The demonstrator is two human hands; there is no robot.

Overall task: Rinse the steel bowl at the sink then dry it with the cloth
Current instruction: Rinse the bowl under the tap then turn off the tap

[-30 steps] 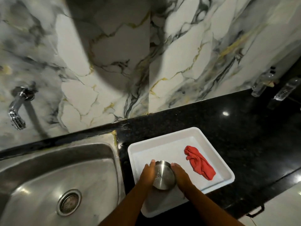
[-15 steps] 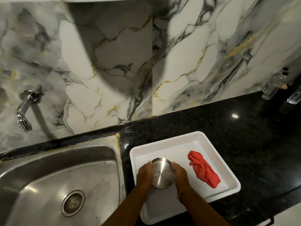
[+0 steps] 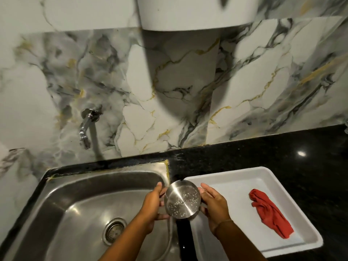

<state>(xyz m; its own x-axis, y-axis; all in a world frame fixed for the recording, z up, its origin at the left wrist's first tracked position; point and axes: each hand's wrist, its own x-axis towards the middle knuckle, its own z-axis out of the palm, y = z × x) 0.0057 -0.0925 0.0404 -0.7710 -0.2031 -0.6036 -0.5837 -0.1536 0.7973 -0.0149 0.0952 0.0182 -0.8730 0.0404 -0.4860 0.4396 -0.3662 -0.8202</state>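
Note:
I hold the steel bowl (image 3: 181,199) between both hands, in the air over the right rim of the sink (image 3: 94,185). Its underside faces me and carries small white specks. My left hand (image 3: 152,206) grips its left side and my right hand (image 3: 213,207) its right side. The red cloth (image 3: 269,211) lies crumpled in the white tray (image 3: 235,173) on the black counter to the right. The chrome tap (image 3: 85,127) sticks out of the marble wall above the sink's back left, and no water runs from it.
The sink's round drain (image 3: 114,231) sits left of my left forearm. Black granite counter (image 3: 282,147) runs behind and right of the tray. A marble wall stands behind everything, with a white cabinet edge (image 3: 188,16) overhead.
Both hands have lifted the bowl out of the tray and carried it left to the sink's right rim. My view has swung left, so the bottles at the far right are gone from view.

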